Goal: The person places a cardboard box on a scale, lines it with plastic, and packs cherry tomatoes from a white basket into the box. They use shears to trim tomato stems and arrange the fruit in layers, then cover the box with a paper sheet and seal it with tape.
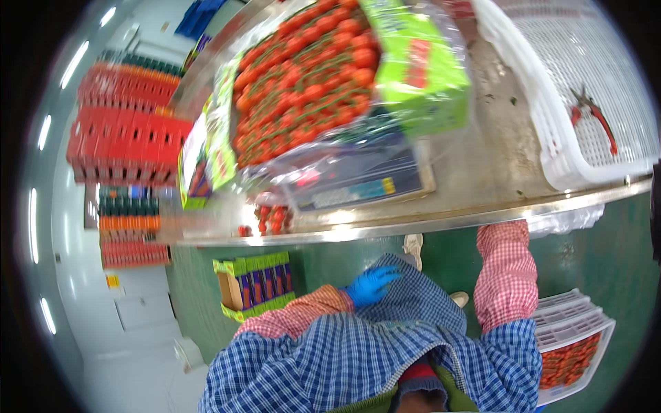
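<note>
My left hand [372, 286], in a blue glove, hangs in front of the checked apron below the table edge. Its fingers are stretched out and hold nothing. My right forearm [506, 275], in a pink checked sleeve, reaches to the table's underside, where the edge hides the hand. Before me on the metal table, a green printed carton [430, 82] lined with clear plastic film [344, 155] holds rows of red cherry tomatoes on the vine [303, 82]. A few loose tomatoes [272, 219] lie by the near edge.
A white plastic basket [551, 155] on the right holds red-handled pruning shears [592, 117]. White plastic bags [568, 220] show under the table. Cartons [255, 282] stand on the floor at left; a crate of tomatoes [575, 358] is at right. Red crates [127, 141] are stacked far left.
</note>
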A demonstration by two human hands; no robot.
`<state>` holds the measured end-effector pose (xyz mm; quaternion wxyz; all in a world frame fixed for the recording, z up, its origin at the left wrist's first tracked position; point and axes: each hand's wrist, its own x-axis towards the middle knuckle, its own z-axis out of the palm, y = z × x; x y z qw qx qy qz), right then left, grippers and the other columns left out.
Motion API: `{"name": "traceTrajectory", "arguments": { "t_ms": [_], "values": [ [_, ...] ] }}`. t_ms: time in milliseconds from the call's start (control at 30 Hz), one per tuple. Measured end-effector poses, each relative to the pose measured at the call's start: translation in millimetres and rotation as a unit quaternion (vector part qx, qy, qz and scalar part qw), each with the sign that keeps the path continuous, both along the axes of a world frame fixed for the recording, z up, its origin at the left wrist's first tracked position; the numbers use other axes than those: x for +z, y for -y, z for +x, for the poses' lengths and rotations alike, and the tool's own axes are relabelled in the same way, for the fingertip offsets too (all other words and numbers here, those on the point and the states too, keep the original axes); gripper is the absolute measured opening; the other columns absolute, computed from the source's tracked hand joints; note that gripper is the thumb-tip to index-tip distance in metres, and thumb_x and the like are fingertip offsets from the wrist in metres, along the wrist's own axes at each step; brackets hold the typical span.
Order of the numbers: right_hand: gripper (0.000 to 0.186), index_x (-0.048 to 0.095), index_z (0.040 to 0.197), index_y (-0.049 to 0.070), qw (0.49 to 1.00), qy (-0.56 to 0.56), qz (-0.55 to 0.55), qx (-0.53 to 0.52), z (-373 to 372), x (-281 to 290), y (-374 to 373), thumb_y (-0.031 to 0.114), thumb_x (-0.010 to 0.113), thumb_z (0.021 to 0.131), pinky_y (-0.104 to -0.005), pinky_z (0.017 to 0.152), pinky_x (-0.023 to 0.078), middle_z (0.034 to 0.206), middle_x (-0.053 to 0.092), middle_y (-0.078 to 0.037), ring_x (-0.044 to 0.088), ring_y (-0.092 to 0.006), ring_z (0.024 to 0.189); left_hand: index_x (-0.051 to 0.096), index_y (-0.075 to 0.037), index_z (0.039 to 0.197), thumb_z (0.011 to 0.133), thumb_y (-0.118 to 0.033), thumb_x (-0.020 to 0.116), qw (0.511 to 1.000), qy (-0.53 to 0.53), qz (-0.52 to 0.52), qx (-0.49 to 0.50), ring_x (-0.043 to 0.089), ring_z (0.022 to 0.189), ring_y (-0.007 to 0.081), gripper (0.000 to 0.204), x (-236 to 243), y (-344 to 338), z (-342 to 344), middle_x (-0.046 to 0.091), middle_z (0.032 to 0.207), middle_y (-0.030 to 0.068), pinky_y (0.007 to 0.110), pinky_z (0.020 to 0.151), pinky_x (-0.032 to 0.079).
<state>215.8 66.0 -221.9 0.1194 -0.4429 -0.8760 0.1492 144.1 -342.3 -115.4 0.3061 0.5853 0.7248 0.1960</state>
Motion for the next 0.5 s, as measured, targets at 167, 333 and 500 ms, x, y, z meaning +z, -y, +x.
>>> {"name": "traceTrajectory", "arguments": {
  "t_ms": [167, 333, 500],
  "values": [
    [0.047, 0.044, 0.121, 0.005, 0.964, 0.189, -0.168, 0.078, 72, -17, -10, 0.014, 0.057, 0.078, -0.0423, 0.102, 0.028, 0.135, 0.035, -0.02, 0.032, -0.035, 0.124, 0.051, -0.017, 0.121, 0.077, -0.007, 0.053, 0.998, 0.005, 0.03, 0.054, 0.054, 0.103, 0.0294, 0.046, 37, 6, -2, 0.048, 0.125, 0.0101, 0.038, 0.086, 0.044],
    [0.046, 0.052, 0.118, 0.011, 0.955, 0.039, -0.111, 0.272, 167, 80, 95, 0.011, 0.057, 0.072, -0.0405, 0.089, 0.042, 0.117, 0.054, -0.016, 0.049, -0.0329, 0.109, 0.057, -0.008, 0.112, 0.073, -0.004, 0.058, 0.984, 0.013, 0.148, 0.101, 0.056, 0.097, 0.0317, 0.039, 96, -1, -7, 0.056, 0.113, 0.0131, 0.038, 0.083, 0.046],
    [0.047, 0.055, 0.115, 0.008, 0.915, -0.099, 0.013, 0.392, 143, 208, 61, 0.003, 0.058, 0.068, -0.0402, 0.084, 0.046, 0.11, 0.057, -0.015, 0.055, -0.0331, 0.1, 0.056, -0.006, 0.113, 0.075, -0.004, 0.059, 0.929, -0.077, 0.32, 0.17, 0.057, 0.099, 0.0274, 0.038, 152, -45, -84, 0.058, 0.111, 0.0135, 0.037, 0.084, 0.045]
  ]
}}
